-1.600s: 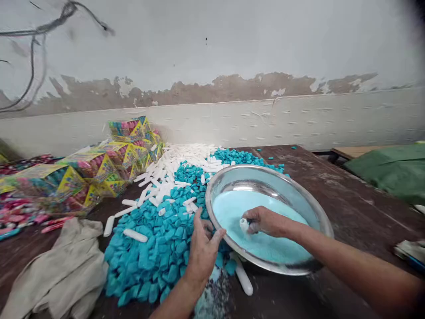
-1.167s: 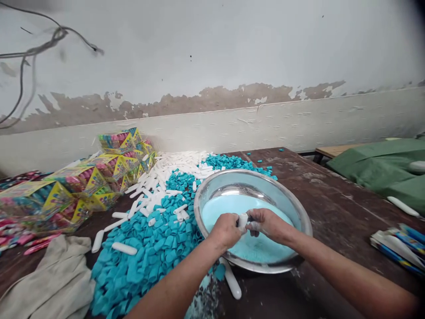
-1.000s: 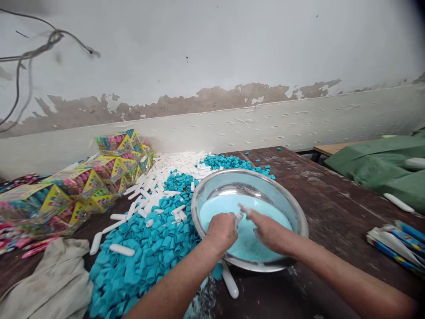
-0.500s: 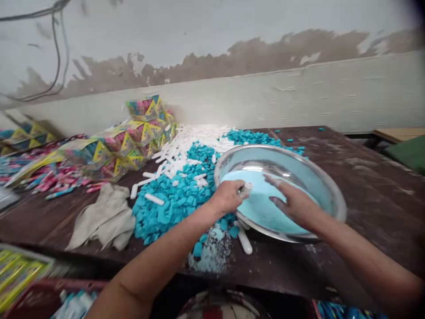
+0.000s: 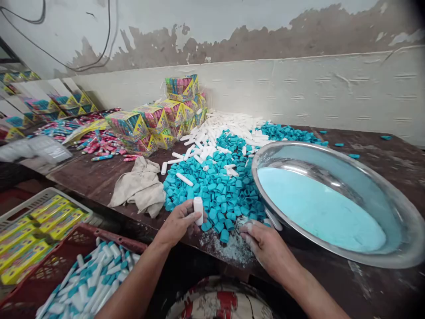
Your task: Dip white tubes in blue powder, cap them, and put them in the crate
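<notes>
Wrapped round a small white plastic tube [image 5: 198,210], my left hand [image 5: 181,223] holds it upright above the table's front edge, its narrow neck facing up. My right hand [image 5: 270,248] is low over the table by the spilled powder [image 5: 232,248], fingers curled and thumb drawn close to them; whether anything is pinched there is hidden. Between and behind both hands spreads a heap of blue plastic caps [image 5: 212,190]. To the right, a wide steel basin [image 5: 335,155] tilts on the table with pale blue powder [image 5: 318,208] inside.
More white tubes [image 5: 229,122] lie behind the caps. A crumpled cloth [image 5: 139,186] and packed display boxes [image 5: 159,117] are to the left. Below left stand a red crate [image 5: 36,274] of capped tubes and a pale crate of yellow boxes [image 5: 40,230]. A wall runs behind the table.
My view has turned left. Both hands have moved from over the basin to the table's front edge by the caps, the left still holding the white tube. The right hand's spread fingers have curled.
</notes>
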Demonstrator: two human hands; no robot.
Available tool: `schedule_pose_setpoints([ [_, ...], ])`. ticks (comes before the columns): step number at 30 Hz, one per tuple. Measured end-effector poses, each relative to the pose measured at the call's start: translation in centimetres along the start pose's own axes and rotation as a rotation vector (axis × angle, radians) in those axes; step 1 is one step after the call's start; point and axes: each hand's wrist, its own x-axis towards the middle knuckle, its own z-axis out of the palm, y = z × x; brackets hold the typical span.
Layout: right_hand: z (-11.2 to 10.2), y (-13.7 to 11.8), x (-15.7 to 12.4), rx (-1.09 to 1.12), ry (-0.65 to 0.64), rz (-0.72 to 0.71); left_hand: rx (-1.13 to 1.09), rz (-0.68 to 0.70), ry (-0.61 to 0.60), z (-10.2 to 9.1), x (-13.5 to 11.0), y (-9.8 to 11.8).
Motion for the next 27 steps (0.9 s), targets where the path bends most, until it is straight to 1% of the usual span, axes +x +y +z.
schedule_pose_setpoints([
  [2, 1.4, 0.5, 0.7, -0.02, -0.057, 0.078, -0.038, -0.041, 0.013, -0.2, -0.9, -1.2],
  [5, 2.5, 0.2, 1.6, -0.082, -0.101, 0.132, -0.049, -0.051, 0.024, -0.2, -1.5, -2.4],
  [10, 3.7, -1.3, 2.6, -0.283, -0.087, 0.13, -0.036, -0.022, 0.006, 0.0, -1.7, -3.3],
  [14, 4.1, -1.7, 2.3, -0.351, -0.138, 0.087, -0.021, -0.015, -0.003, 0.2, -1.9, -3.4],
  [17, 4.2, -1.6, 1.7, -0.351, -0.162, 0.078, -0.043, -0.01, -0.023, 0.3, -2.0, -3.5],
  [21, 4.4, -1.2, 1.2, -0.296, -0.17, 0.085, -0.055, -0.018, -0.045, 0.5, -2.2, -3.9],
  [27, 4.7, -0.7, 0.6, -0.275, -0.127, 0.079, -0.016, -0.022, -0.047, 0.5, -2.3, -3.8],
])
